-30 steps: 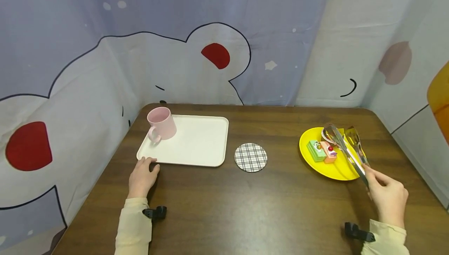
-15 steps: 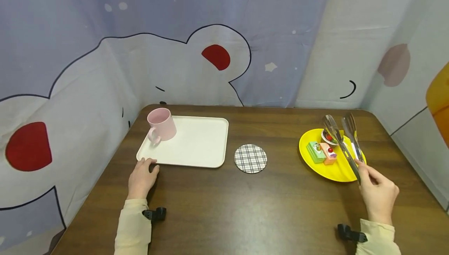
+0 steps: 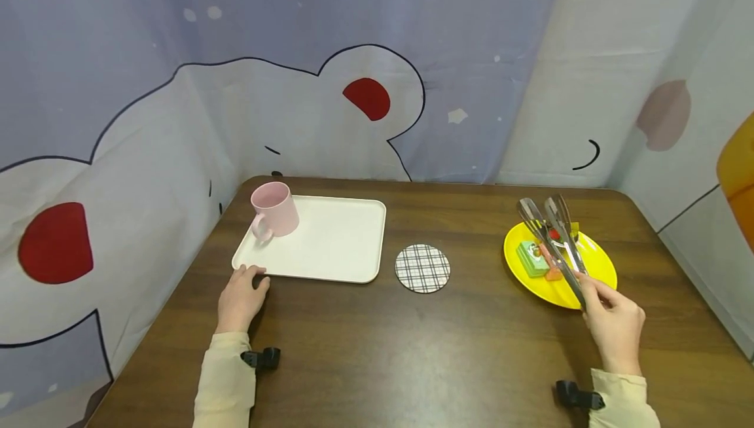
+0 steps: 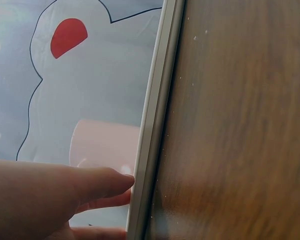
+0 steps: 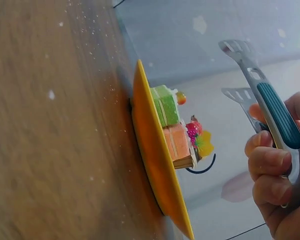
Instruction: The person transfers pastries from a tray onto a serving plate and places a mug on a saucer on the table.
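My right hand (image 3: 612, 326) grips metal tongs (image 3: 567, 272) with teal handle inserts, seen in the right wrist view. Their two arms stand spread, with nothing between the slotted tips, above a yellow plate (image 3: 602, 269). On that plate sit a green toy cake slice (image 5: 165, 107), an orange one (image 5: 176, 142) and a small fruit-topped dessert (image 3: 555, 234), partly hidden behind the tongs. My left hand (image 3: 241, 300) rests with relaxed fingers at the near left corner of a white tray (image 3: 336, 238); its fingertips touch the rim. A pink mug (image 3: 279, 211) stands on the tray.
A round checked coaster (image 3: 422, 268) lies between tray and plate on the brown wooden table (image 3: 412, 349). A printed curtain (image 3: 459, 74) hangs right behind the table's back edge and along its sides.
My right hand has moved left with the tongs, whose tips have shifted from the plate's right side to above its back, over the desserts. The left hand stays at the tray corner.
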Available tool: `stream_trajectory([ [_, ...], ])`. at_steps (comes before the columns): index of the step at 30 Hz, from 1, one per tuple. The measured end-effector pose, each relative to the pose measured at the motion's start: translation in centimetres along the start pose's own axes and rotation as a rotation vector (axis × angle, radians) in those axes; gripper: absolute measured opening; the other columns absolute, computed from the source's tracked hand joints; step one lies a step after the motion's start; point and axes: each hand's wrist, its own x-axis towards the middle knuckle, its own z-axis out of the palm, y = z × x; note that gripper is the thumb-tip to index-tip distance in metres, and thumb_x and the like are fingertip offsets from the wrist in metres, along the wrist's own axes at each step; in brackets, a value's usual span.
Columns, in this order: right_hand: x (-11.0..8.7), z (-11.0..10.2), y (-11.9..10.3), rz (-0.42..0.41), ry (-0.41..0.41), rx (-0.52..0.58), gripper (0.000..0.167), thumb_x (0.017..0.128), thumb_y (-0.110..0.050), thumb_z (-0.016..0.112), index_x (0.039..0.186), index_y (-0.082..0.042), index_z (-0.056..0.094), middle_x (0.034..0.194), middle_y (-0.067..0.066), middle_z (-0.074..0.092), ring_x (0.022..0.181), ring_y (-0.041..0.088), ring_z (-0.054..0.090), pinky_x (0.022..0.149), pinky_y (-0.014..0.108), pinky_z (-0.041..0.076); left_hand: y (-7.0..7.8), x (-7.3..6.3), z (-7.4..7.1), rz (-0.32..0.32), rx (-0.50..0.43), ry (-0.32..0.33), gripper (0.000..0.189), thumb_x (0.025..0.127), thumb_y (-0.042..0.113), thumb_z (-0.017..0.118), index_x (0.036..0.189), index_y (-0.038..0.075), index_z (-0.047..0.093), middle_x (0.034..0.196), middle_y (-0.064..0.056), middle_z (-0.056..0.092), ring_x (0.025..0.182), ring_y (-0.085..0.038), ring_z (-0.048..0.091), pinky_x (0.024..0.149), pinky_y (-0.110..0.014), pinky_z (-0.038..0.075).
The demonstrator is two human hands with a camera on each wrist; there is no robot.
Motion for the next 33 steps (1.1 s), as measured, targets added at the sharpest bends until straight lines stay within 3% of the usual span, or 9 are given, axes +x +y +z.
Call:
stream_trajectory([
  [9,-0.4,0.5,-0.5,-0.019,-0.129,-0.086,0.031,0.091,-0.032,0.065,0.107,-0.008,0.076,0.048,-0.023,0.051,0.041,0.0,0.046,0.042,0.013,0.038,0.0,0.1,0.1,0.001,-0.01,-0.003,0.04,0.097,0.021,0.049,0.13,0.0,0.054,0.148,-0.036,0.032,0.137,-0.052,0.033,0.108,-0.063,0.034],
  [16,-1.0,1.8,-1.5,-0.093,-0.22,-0.126,0.031,0.094,-0.031,0.062,0.111,-0.008,0.074,0.055,-0.002,0.057,0.046,0.003,0.045,0.044,0.016,0.038,0.0,0.1,0.0,-0.001,-0.019,-0.003,0.039,0.097,0.021,0.05,0.131,0.0,0.054,0.148,-0.036,0.032,0.138,-0.051,0.032,0.109,-0.063,0.033],
  [23,-2.1,4.9,-3.6,-0.164,-0.436,-0.101,0.03,0.097,-0.025,0.059,0.11,-0.001,0.072,0.058,0.006,0.057,0.046,0.004,0.046,0.045,0.02,0.041,-0.1,-0.1,0.1,-0.007,-0.017,-0.009,0.04,0.097,0.021,0.049,0.131,0.0,0.053,0.148,-0.037,0.031,0.136,-0.053,0.033,0.107,-0.064,0.035],
  [26,-2.8,6.5,-4.5,-0.216,-0.514,-0.13,0.031,0.095,-0.029,0.061,0.111,-0.005,0.072,0.073,0.01,0.069,0.06,0.009,0.056,0.054,0.024,0.046,-0.1,-0.1,0.1,-0.006,-0.013,-0.009,0.04,0.098,0.021,0.049,0.131,0.0,0.053,0.148,-0.037,0.031,0.136,-0.053,0.034,0.107,-0.064,0.035],
  [30,-3.7,8.4,-5.6,-0.315,-0.544,-0.141,0.027,0.089,-0.028,0.069,0.109,-0.01,0.075,0.102,0.011,0.076,0.08,0.017,0.064,0.068,0.027,0.05,-0.1,-0.1,0.1,-0.01,-0.017,-0.008,0.04,0.097,0.021,0.049,0.131,0.0,0.053,0.148,-0.037,0.031,0.136,-0.052,0.033,0.107,-0.064,0.034],
  [33,-4.5,9.4,-6.6,-0.338,-0.549,-0.104,0.026,0.086,-0.024,0.073,0.108,-0.01,0.075,0.103,0.012,0.075,0.082,0.02,0.067,0.069,0.029,0.052,0.0,-0.1,0.0,-0.013,-0.018,-0.011,0.04,0.097,0.021,0.049,0.131,0.0,0.053,0.148,-0.037,0.031,0.136,-0.053,0.033,0.108,-0.064,0.034],
])
